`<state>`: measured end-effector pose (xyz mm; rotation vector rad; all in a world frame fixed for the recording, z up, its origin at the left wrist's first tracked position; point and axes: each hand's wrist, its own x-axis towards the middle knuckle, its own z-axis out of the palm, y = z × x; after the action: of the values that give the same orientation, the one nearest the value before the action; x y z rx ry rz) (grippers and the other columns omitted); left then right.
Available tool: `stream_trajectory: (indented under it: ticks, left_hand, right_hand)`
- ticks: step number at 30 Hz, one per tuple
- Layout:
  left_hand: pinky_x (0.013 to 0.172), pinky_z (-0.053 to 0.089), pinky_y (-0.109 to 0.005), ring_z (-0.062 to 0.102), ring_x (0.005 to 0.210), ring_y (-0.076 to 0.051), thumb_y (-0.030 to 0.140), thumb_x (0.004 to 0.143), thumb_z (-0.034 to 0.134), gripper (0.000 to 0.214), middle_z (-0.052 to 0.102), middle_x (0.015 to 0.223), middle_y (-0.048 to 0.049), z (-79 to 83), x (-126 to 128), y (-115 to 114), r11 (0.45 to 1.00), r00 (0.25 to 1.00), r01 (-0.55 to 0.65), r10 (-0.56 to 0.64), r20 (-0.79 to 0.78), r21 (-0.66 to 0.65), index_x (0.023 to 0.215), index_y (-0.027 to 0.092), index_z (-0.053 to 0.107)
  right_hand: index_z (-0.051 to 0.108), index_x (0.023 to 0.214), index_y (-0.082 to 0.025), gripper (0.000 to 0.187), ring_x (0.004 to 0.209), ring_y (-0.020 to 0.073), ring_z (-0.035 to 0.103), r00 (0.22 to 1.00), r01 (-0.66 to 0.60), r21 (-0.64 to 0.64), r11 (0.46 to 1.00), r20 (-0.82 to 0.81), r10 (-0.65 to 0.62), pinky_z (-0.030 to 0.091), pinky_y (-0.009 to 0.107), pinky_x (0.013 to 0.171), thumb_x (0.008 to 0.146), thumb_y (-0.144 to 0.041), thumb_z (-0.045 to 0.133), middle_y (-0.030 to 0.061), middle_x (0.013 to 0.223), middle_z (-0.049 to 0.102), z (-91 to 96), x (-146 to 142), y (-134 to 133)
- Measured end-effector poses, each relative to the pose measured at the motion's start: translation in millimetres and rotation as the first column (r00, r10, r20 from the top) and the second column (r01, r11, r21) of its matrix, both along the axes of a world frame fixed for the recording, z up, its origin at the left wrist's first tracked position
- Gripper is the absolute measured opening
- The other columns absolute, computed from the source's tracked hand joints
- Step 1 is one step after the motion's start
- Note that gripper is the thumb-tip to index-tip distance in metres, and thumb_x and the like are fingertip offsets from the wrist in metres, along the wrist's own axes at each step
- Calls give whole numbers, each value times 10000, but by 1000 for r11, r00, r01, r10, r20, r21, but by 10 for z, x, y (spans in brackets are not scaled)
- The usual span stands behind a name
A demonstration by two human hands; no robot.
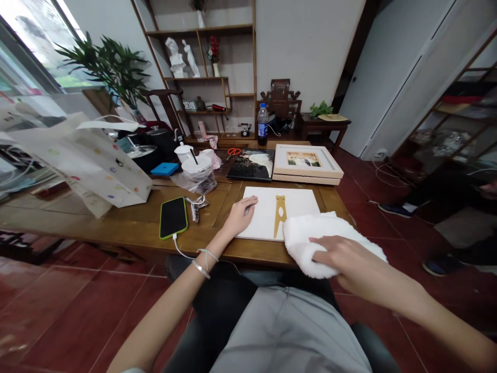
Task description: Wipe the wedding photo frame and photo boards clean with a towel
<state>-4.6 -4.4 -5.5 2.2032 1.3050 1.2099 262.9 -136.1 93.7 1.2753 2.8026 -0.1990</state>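
A white board (267, 210) lies flat near the front edge of the wooden table (135, 217), with a tan stand piece (280, 214) down its middle. My left hand (240, 212) rests on the board's left edge, fingers loosely curled, holding nothing. My right hand (341, 259) lies flat with fingers stretched out on a fluffy white cloth (310, 233) that covers the board's near right corner.
A phone in a green case (173, 217) with a cable and a metal clip (196, 205) lie left of the board. Behind are a framed picture (306, 163), a dark photo print (251, 165), cups, scissors, a water bottle (263, 124) and a white bag (89, 160). Another person's feet are at the right.
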Motion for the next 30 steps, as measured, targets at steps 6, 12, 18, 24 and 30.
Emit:
stream_trajectory:
  ticks: [6, 12, 18, 24, 30]
  left_hand:
    - [1001, 426, -369, 576, 1109, -195, 124, 815, 466, 284, 653, 1126, -86, -14, -4, 6, 1000, 1000, 10, -10, -2, 8, 1013, 157, 666]
    - [1007, 421, -365, 571, 1115, -194, 132, 817, 466, 283, 650, 1131, -90, -32, -12, 15, 1000, 1000, 7, -7, -3, 7, 1021, 147, 661]
    - [1008, 422, -362, 574, 1112, -193, 125, 815, 469, 279, 652, 1129, -79, 0, -5, 4, 1000, 1000, 2, -2, 2, -15, 1014, 159, 662]
    - [1012, 415, -367, 569, 1119, -201, 129, 822, 468, 282, 644, 1139, -101, 2, -4, 3, 1000, 1000, 6, -6, -5, -17, 1031, 133, 659]
    - [1009, 417, -368, 570, 1117, -203, 124, 820, 472, 279, 650, 1129, -94, -8, 1, 0, 1000, 1000, 3, -3, -8, -7, 1021, 140, 665]
  right_hand:
    - [568, 830, -220, 353, 783, 209, 541, 999, 34, 46, 998, -26, -33, 327, 274, 666, 594, -7, 415, 42, 796, 606, 8, 95, 451]
    - [551, 949, -177, 388, 769, 228, 545, 990, 144, 200, 969, -27, -141, 316, 272, 626, 623, -21, 410, 80, 835, 606, -204, 43, 1171]
    - [549, 1027, -138, 452, 943, 246, 529, 992, 104, 278, 955, -100, -79, 355, 309, 797, 630, 17, 399, 145, 1129, 561, -346, -135, 1359]
    - [590, 938, -132, 401, 975, 261, 531, 999, 33, 267, 963, 13, -38, 364, 341, 843, 608, 12, 412, 171, 1215, 498, -287, -240, 883]
    - [591, 784, -183, 322, 960, 239, 561, 998, -65, 29, 997, 12, 64, 381, 307, 790, 616, 4, 389, 111, 1070, 593, 25, -171, 263]
